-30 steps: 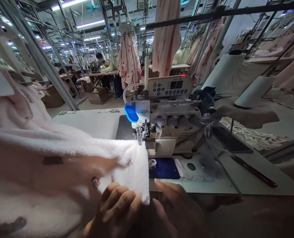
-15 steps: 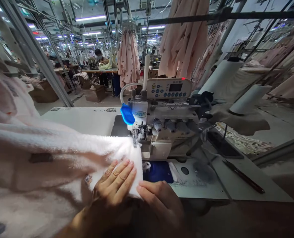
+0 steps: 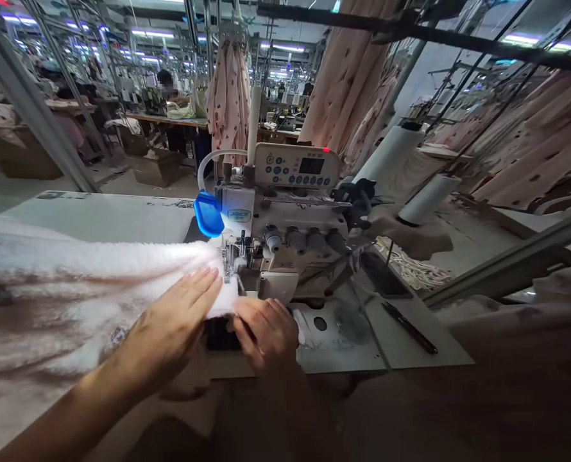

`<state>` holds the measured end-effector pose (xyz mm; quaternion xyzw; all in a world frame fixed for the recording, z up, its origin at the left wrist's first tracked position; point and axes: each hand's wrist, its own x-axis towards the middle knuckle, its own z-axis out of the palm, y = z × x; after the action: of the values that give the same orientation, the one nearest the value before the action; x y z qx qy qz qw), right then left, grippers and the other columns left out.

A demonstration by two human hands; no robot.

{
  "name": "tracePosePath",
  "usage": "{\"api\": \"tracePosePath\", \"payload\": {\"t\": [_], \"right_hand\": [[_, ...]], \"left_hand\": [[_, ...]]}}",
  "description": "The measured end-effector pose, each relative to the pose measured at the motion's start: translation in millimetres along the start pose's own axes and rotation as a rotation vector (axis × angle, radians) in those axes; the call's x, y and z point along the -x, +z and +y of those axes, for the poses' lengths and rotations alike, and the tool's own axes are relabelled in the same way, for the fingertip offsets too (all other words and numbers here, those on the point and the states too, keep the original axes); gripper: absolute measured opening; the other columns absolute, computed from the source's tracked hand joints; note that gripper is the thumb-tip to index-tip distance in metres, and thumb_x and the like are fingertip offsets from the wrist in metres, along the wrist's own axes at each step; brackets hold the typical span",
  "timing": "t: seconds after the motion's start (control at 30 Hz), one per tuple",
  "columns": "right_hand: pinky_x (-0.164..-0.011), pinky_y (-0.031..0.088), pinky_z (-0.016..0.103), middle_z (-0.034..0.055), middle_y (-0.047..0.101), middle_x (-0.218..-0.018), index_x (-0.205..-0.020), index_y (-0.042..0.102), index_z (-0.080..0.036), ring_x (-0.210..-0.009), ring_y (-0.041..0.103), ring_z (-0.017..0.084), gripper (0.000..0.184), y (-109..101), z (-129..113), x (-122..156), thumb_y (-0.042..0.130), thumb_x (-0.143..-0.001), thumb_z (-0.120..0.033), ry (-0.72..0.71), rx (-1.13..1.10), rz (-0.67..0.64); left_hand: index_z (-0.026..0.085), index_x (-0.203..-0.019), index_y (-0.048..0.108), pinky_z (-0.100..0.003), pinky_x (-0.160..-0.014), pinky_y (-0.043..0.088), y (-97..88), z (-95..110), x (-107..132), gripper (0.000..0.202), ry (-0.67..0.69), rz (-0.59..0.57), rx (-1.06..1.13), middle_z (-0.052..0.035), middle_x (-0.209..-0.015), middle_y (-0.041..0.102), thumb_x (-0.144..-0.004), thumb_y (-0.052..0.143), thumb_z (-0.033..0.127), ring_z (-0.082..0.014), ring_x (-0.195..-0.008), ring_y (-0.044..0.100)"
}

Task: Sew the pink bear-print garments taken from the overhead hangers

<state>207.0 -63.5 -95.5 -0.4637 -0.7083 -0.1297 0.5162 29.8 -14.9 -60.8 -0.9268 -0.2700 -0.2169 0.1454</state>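
Observation:
Soft pale pink fleece fabric [image 3: 74,263] stretches from the left up to the needle area of an overlock sewing machine [image 3: 240,215]. Its front edge runs under the presser foot [image 3: 228,260]. My left hand [image 3: 170,321] lies flat on the fleece, fingers stretched out, with the fingertips just short of the foot. Close in front of the machine, my right hand [image 3: 266,330] pinches the near corner of the fabric between thumb and fingers. A blue guard [image 3: 209,213] sits above the needle.
Dark tweezers [image 3: 410,328] lie on the table [image 3: 425,356] to the right. White thread cones [image 3: 430,200] stand behind them. Pink dotted garments [image 3: 230,96] hang beyond the machine. A metal post [image 3: 30,96] rises at left. Another person [image 3: 170,90] is in the background.
The view has turned right, so the machine appears further left. The fleece has advanced under the foot, and both hands have moved forward with it, closer to the needle.

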Motion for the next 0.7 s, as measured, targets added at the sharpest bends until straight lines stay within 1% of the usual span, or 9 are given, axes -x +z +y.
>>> {"api": "tracePosePath", "payload": {"t": [0.1, 0.17, 0.3, 0.37, 0.43, 0.5, 0.57, 0.63, 0.7], "right_hand": [[-0.069, 0.042, 0.03, 0.0055, 0.067, -0.087, -0.091, 0.059, -0.014, -0.074, 0.058, 0.017, 0.011, 3.4, 8.2, -8.5, 0.049, -0.088, -0.014, -0.006, 0.04, -0.04], [-0.068, 0.042, 0.029, 0.0049, 0.066, -0.083, -0.086, 0.06, -0.015, -0.073, 0.056, 0.017, 0.013, 5.6, 10.5, -16.1, 0.048, -0.088, -0.014, 0.028, 0.078, -0.07], [-0.066, 0.041, 0.029, 0.0036, 0.063, -0.074, -0.074, 0.059, -0.018, -0.07, 0.054, 0.018, 0.021, 7.9, 7.6, -28.2, 0.045, -0.088, -0.013, 0.142, 0.184, -0.148], [-0.068, 0.042, 0.029, 0.0041, 0.064, -0.077, -0.078, 0.06, -0.017, -0.073, 0.055, 0.017, 0.02, 6.3, 5.2, -26.3, 0.044, -0.089, -0.013, 0.161, 0.192, -0.108], [-0.074, 0.042, 0.028, 0.0045, 0.065, -0.083, -0.086, 0.06, -0.016, -0.079, 0.057, 0.016, 0.016, 3.1, 3.9, -16.1, 0.046, -0.09, -0.013, 0.162, 0.16, -0.015], [-0.078, 0.042, 0.029, 0.0048, 0.065, -0.088, -0.092, 0.06, -0.016, -0.082, 0.057, 0.016, 0.013, -0.1, 4.0, 1.4, 0.048, -0.089, -0.013, 0.164, 0.125, 0.044], [-0.077, 0.042, 0.03, 0.0052, 0.065, -0.089, -0.094, 0.06, -0.016, -0.082, 0.057, 0.016, 0.013, -1.4, 5.4, 22.1, 0.048, -0.089, -0.014, 0.183, 0.119, 0.021], [-0.075, 0.043, 0.031, 0.0058, 0.065, -0.089, -0.094, 0.06, -0.016, -0.081, 0.057, 0.017, 0.014, 0.0, 7.4, 41.2, 0.047, -0.09, -0.015, 0.202, 0.134, -0.037], [-0.073, 0.045, 0.031, 0.0062, 0.065, -0.088, -0.094, 0.061, -0.016, -0.081, 0.057, 0.017, 0.016, 2.3, 9.8, 55.1, 0.045, -0.09, -0.016, 0.205, 0.146, -0.061]], "left_hand": [[0.009, -0.128, 0.043, -0.039, -0.1, 0.04, 5.1, -6.8, -10.4, 0.048, -0.018, 0.02, -0.031, -0.0145, -0.134, 0.045, -0.082, 0.03, 0.012, -0.0241, -0.124, 0.042], [0.008, -0.124, 0.048, -0.039, -0.098, 0.042, 7.4, -11.9, -17.1, 0.044, -0.01, 0.011, -0.037, -0.0146, -0.131, 0.048, -0.083, 0.031, 0.015, -0.0251, -0.121, 0.045], [0.006, -0.12, 0.048, -0.042, -0.098, 0.041, 10.8, -24.7, -32.2, 0.043, -0.002, -0.061, -0.036, -0.0151, -0.127, 0.051, -0.082, 0.03, 0.013, -0.0256, -0.118, 0.047], [0.005, -0.112, 0.053, -0.043, -0.094, 0.044, 10.2, -30.3, -42.6, 0.039, 0.0, -0.128, -0.035, -0.0161, -0.117, 0.056, -0.08, 0.031, 0.013, -0.0273, -0.112, 0.051], [0.007, -0.098, 0.058, -0.043, -0.087, 0.048, 6.6, -34.3, -53.9, 0.033, 0.013, -0.197, -0.043, -0.0126, -0.098, 0.061, -0.081, 0.03, 0.014, -0.027, -0.101, 0.056], [0.006, -0.086, 0.059, -0.042, -0.08, 0.049, 1.0, -37.4, -63.9, 0.037, 0.012, -0.234, -0.05, -0.0059, -0.082, 0.059, -0.086, 0.023, 0.016, -0.0233, -0.09, 0.06], [0.003, -0.083, 0.057, -0.04, -0.079, 0.049, -3.8, -40.7, -71.1, 0.049, 0.002, -0.218, -0.034, -0.0012, -0.077, 0.056, -0.089, 0.012, 0.021, -0.0197, -0.087, 0.061], [-0.002, -0.084, 0.056, -0.038, -0.078, 0.047, -3.7, -44.9, -75.3, 0.059, -0.012, -0.179, -0.01, 0.0002, -0.077, 0.055, -0.089, 0.004, 0.025, -0.0187, -0.088, 0.06], [-0.003, -0.084, 0.057, -0.037, -0.079, 0.046, 3.0, -49.4, -77.4, 0.057, -0.029, -0.131, 0.004, -0.0008, -0.078, 0.057, -0.09, 0.007, 0.025, -0.019, -0.091, 0.06]]}}
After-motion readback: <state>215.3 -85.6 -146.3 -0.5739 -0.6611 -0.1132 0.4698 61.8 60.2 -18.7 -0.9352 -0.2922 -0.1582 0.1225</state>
